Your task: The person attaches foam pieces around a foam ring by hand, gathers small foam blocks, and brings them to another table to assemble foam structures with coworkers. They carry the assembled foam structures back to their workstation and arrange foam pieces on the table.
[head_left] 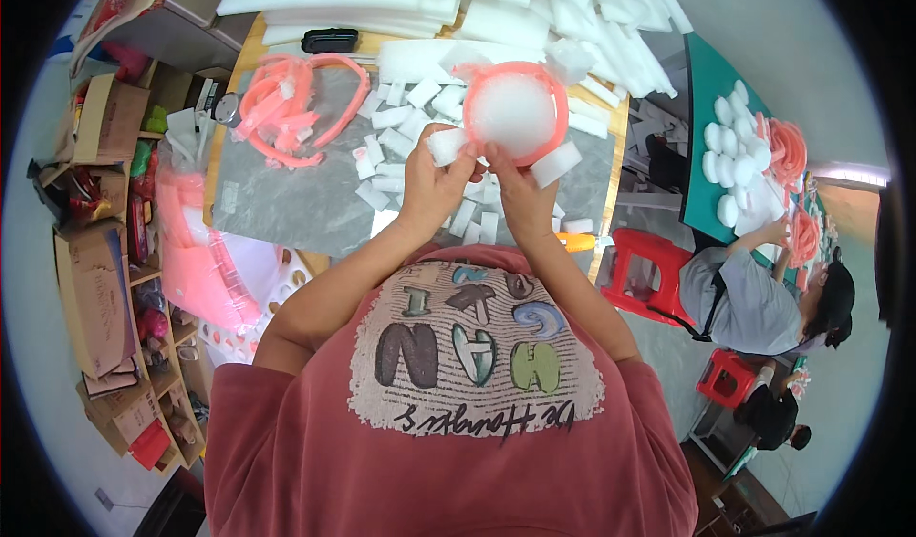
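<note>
Both hands are raised over the grey counter (pixel 286 203): the left hand (pixel 434 179) is closed on a small white foam block (pixel 447 146), and the right hand (pixel 515 189) pinches the lower rim of a pink ring (pixel 549 84) whose opening is filled by a white foam disc (pixel 515 112). The step looks like packing foam around the ring. Next, I judge, the block must be pressed squarely against the rim, beside the 1 other block (pixel 555 165) already sticking out at lower right.

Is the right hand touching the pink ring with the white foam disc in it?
Touching. The head view shows the right hand gripping the lower edge of the pink ring.
</note>
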Tool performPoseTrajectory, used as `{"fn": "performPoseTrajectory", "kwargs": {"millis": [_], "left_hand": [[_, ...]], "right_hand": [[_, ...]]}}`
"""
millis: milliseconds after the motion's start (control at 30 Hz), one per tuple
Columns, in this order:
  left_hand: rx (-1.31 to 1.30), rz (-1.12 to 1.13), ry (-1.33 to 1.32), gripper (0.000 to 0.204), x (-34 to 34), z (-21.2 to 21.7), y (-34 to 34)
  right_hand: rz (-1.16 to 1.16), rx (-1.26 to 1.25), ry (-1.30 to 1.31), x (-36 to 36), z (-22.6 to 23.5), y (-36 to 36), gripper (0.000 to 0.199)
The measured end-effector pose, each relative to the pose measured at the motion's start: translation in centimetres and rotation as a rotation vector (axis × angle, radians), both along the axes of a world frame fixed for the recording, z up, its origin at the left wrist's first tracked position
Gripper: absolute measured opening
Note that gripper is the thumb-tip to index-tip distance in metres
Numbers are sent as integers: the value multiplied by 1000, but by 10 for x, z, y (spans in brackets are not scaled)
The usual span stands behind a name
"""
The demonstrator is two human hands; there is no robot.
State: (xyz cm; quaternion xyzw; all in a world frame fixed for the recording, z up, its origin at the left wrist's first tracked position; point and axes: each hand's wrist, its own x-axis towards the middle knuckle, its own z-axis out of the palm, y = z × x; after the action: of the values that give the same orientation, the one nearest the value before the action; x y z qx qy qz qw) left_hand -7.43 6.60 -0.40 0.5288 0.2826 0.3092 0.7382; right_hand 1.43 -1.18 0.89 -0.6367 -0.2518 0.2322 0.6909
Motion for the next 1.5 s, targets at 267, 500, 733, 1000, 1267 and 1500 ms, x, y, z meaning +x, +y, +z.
{"fn": "performPoseTrajectory", "kwargs": {"millis": [267, 500, 733, 1000, 1267, 1500], "left_hand": [[100, -262, -22, 20, -6, 2, 17], [86, -336, -41, 23, -11, 7, 23], [-111, -418, -138, 25, -12, 12, 21], [22, -112, 61, 29, -6, 11, 5], [889, 117, 158, 44, -2, 13, -15], [922, -23, 154, 44, 1, 7, -31]], "right_hand": [[33, 173, 640, 8, -10, 2, 16], [89, 213, 854, 8, -7, -2, 16], [142, 263, 1078, 11, -8, -15, 20], [219, 187, 1075, 9, 0, -24, 24], [137, -114, 196, 8, 25, -32, 43], [16, -48, 607, 9, 23, -23, 65]]}}
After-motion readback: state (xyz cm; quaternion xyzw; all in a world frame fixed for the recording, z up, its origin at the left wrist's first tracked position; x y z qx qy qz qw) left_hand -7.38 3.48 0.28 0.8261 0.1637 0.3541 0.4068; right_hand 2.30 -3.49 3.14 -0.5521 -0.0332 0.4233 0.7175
